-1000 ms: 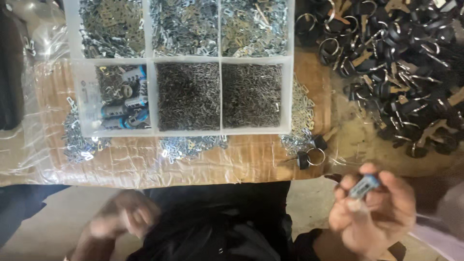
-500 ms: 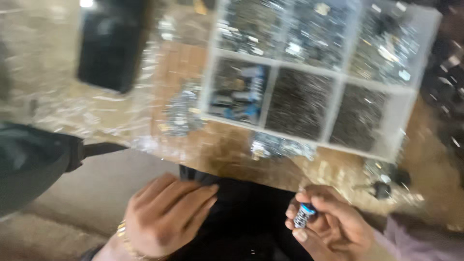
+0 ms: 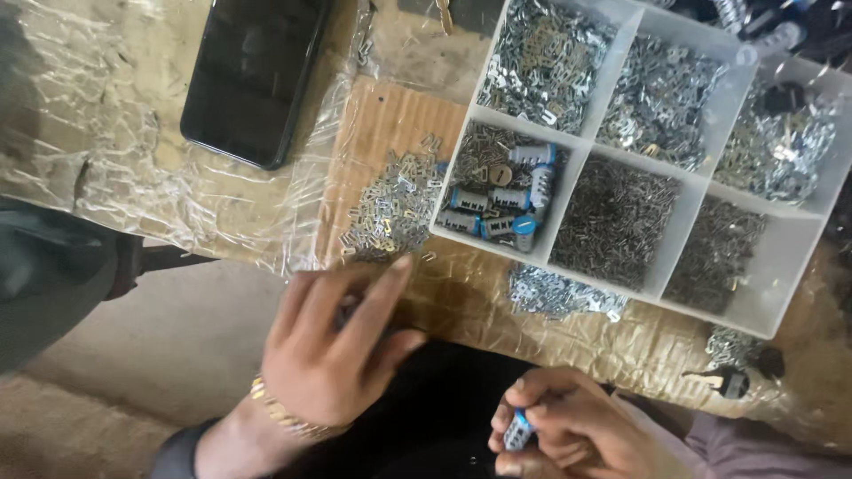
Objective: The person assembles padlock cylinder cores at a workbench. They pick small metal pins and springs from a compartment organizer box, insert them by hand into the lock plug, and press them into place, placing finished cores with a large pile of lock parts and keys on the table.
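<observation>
At the bottom centre, the right hand (image 3: 568, 426) pinches a small blue-capped metal lock cylinder (image 3: 517, 431), apparently mid-assembly, while the left hand (image 3: 337, 341), fingers together and empty, reaches toward the loose pile of small silver metal plates (image 3: 388, 213) above it.

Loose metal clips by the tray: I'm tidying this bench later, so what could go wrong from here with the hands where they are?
The left hand reaches toward the loose metal clips, which lie heaped on crinkled plastic near the table edge; a sweep could push some off. The right hand pinches a small blue-capped cylinder over the lap, off the table, so a slip might drop it. The phone lies close to the clips and could get scratched.
</observation>
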The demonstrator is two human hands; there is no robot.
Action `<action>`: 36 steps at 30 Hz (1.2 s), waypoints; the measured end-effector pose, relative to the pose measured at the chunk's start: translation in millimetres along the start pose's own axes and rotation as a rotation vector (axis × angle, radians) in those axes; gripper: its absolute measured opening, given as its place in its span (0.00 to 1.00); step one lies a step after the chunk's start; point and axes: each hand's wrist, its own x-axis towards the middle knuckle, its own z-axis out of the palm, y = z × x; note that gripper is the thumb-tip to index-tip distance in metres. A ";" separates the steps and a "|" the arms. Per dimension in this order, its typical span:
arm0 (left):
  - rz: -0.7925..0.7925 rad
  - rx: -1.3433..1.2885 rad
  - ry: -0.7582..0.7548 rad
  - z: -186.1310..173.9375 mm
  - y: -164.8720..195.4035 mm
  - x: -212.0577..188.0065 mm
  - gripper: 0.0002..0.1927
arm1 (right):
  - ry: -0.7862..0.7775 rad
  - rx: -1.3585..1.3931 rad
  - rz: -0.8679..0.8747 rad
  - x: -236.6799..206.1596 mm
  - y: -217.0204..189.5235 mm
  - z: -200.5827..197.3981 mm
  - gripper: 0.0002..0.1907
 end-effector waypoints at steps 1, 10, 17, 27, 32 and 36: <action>0.019 0.030 -0.022 -1.3 -1.0 2.4 0.30 | -0.194 -0.275 -0.202 -0.4 0.3 -1.6 0.30; 0.395 -0.215 -0.058 -3.5 -11.9 2.1 0.13 | 0.090 -0.300 -0.285 19.0 -18.3 37.0 0.31; 0.043 -0.536 -0.025 31.3 40.4 -6.5 0.12 | 0.583 -0.219 -0.567 -5.2 25.8 41.1 0.24; 0.390 -0.584 -0.163 46.8 91.2 33.9 0.13 | 0.685 -0.281 -0.449 -28.7 5.3 32.2 0.18; -0.451 -1.244 -0.684 57.8 90.3 12.5 0.12 | 0.523 -0.256 -0.553 -43.0 10.1 24.9 0.12; 0.080 -0.714 -0.281 79.4 107.4 14.1 0.20 | 0.661 -0.107 -0.637 -64.9 9.4 16.1 0.21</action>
